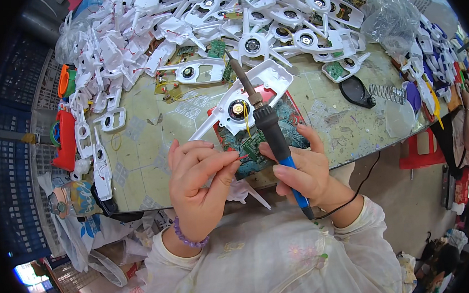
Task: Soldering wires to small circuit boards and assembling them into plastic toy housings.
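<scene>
My left hand (193, 173) pinches a thin red wire (243, 157) between thumb and forefinger. My right hand (307, 169) is closed around a soldering iron (271, 128) with a black and blue handle, its tip pointing up and away from me. A green circuit board (251, 144) lies between the hands, beside the right fingertips; whether they touch it I cannot tell. Just beyond, a white plastic housing (269, 79) with a round black speaker (238, 110) rests on a dark patterned mat (294, 110). Yellow wires (247, 122) run from the speaker toward the board.
White housings (252, 44) and other white plastic parts (126, 43) are heaped along the table's far side. A black ring-shaped part (356, 92) and a metal spring (387, 93) lie at right. The iron's black cord (363, 184) hangs past the table's near edge. A red part (65, 140) lies far left.
</scene>
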`<control>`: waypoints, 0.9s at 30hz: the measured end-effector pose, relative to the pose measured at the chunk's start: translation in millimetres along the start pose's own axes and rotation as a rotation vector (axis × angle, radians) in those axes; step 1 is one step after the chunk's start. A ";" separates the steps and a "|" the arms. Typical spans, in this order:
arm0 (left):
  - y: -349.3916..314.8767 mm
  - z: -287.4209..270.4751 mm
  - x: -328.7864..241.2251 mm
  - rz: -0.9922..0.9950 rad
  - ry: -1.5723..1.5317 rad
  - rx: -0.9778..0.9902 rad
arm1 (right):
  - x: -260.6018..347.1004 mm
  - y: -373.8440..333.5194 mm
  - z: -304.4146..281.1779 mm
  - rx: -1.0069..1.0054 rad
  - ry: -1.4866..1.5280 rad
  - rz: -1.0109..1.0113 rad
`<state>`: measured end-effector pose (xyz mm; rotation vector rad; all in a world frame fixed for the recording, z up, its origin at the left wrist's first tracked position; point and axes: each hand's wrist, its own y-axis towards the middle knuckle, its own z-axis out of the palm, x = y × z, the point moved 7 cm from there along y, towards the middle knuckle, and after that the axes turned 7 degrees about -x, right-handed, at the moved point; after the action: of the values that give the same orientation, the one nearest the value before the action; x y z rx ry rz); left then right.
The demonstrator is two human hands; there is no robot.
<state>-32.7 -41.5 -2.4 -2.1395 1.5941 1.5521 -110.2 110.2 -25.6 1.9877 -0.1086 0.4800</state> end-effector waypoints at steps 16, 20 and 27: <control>15.1 18.6 -22.1 0.370 0.174 0.298 | -3.8 -0.1 -2.1 -0.015 0.068 0.029; 17.4 23.9 -23.6 0.443 0.108 0.325 | -5.1 0.8 -3.8 -0.006 0.071 0.030; 15.4 24.6 -27.8 0.458 0.155 0.307 | -5.8 1.5 -3.3 -0.001 0.073 0.033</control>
<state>-59.6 -15.8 13.0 -1.8551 2.3253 1.1384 -116.8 111.7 -25.3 1.9676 -0.0963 0.5735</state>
